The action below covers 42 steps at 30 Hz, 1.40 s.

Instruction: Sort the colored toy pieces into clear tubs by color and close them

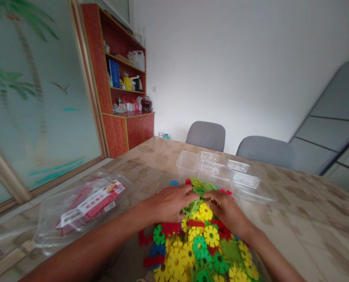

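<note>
A heap of plastic interlocking building pieces (pixel 177 256) lies on the table in front of me, with yellow and green notched discs and some red and blue parts. My left hand (pixel 174 200) reaches into the far part of the heap, fingers curled over green interlocking pieces (pixel 193 208). Opposite it, my right hand (pixel 225 209) bends its fingers onto the same green cluster from the right. The fingertips of both hands are partly hidden among the pieces. Below the hands sits a yellow notched disc (pixel 211 235).
Clear plastic containers (pixel 212 168) stand in a group beyond the heap. To the left, a clear plastic tray (pixel 49 219) holds red and white packaging (pixel 94 203). Two grey chairs (pixel 206 135) are at the patterned table's (pixel 303 203) far edge. A red-brown cabinet (pixel 115 133) stands behind.
</note>
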Motion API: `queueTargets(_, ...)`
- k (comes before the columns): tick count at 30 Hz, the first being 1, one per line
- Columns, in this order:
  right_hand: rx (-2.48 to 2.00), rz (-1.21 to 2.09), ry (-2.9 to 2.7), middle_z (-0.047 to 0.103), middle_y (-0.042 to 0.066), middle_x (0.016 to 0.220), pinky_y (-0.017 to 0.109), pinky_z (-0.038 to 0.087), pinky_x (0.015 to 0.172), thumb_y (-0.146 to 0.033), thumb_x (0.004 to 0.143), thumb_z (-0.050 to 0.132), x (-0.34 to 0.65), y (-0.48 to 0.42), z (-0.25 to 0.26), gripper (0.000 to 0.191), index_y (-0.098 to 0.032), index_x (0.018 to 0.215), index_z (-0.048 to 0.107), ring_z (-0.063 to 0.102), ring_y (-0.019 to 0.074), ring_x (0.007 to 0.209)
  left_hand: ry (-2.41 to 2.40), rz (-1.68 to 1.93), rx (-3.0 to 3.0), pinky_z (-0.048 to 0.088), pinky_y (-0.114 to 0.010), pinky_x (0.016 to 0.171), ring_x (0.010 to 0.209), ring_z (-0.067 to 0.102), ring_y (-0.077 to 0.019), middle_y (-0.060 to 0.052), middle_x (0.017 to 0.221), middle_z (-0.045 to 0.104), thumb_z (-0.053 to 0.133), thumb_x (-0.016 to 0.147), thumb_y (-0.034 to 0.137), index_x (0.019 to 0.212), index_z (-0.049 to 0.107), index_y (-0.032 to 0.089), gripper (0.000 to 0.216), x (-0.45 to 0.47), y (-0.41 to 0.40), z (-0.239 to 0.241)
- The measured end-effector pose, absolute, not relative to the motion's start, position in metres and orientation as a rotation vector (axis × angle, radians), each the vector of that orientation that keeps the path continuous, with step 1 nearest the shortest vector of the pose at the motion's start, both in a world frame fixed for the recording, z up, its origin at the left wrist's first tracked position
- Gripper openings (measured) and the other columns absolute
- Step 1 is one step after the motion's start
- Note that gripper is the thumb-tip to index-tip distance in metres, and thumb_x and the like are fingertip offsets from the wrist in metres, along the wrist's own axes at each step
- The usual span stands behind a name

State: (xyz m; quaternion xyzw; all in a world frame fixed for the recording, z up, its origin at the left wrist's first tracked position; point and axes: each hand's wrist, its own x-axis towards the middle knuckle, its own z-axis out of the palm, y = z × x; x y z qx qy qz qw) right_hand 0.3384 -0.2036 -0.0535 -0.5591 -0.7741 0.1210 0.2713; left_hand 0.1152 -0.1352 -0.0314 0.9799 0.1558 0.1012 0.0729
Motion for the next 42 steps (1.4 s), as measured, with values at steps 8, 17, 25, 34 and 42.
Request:
queueTargets(8, -1.398, 0.360, -2.173, 0.050, 0.009, 0.135, 0.044, 0.035, 0.104, -0.014, 0.081, 0.054, 0.331, -0.208, -0.046, 0.048, -0.023, 0.128, 0.051, 0.044, 0.0233, 0.124, 0.647, 0.633, 2.737, 0.041, -0.034, 0.092, 0.106, 0.055, -0.0239, -0.009, 0.120, 0.058, 0.061, 0.075, 0.026, 0.129, 0.046, 0.018, 0.056, 0.090, -0.104, 0.003)
queueTargets(17, -1.410, 0.491, -2.528, 0.047, 0.009, 0.140, 0.045, 0.026, 0.109, -0.007, 0.068, 0.062, 0.313, -0.186, -0.040, 0.072, -0.022, 0.137, 0.044, 0.036, 0.0260, 0.130, 0.691, 0.623, 2.723, 0.046, -0.031, 0.082, 0.094, 0.060, -0.0225, -0.009, 0.115, 0.062, 0.062, 0.075, 0.031, 0.128, 0.050, 0.016, 0.056, 0.096, -0.097, -0.005)
queueTargets(25, -1.367, 0.601, -2.302, 0.058, 0.010, 0.123, 0.042, 0.040, 0.098, -0.030, 0.073, 0.071, 0.313, -0.195, -0.028, 0.053, -0.021, 0.123, 0.055, 0.051, 0.0258, 0.114, 0.720, 0.686, 2.713, 0.046, -0.032, 0.084, 0.095, 0.060, -0.0232, -0.009, 0.113, 0.064, 0.061, 0.077, 0.029, 0.128, 0.050, 0.016, 0.054, 0.091, -0.090, -0.008)
queueTargets(34, -1.516, 0.252, -2.162, 0.061, 0.008, 0.108, 0.033, 0.043, 0.088, -0.015, 0.074, 0.060, 0.302, -0.186, -0.040, 0.037, -0.018, 0.111, 0.054, 0.056, 0.0213, 0.100, 0.681, 0.689, 2.768, 0.041, -0.033, 0.092, 0.105, 0.057, -0.0244, -0.009, 0.118, 0.061, 0.060, 0.080, 0.033, 0.129, 0.049, 0.017, 0.053, 0.093, -0.090, -0.013)
queueTargets(42, -1.832, 0.205, -2.173, 0.065, 0.020, 0.107, 0.051, 0.036, 0.091, -0.036, 0.079, 0.060, 0.275, -0.199, -0.044, 0.042, -0.009, 0.112, 0.059, 0.053, 0.0368, 0.106, 0.771, 0.616, 2.805, 0.042, -0.030, 0.090, 0.103, 0.057, -0.0242, -0.008, 0.114, 0.062, 0.059, 0.077, 0.029, 0.129, 0.049, 0.018, 0.054, 0.092, -0.092, -0.011)
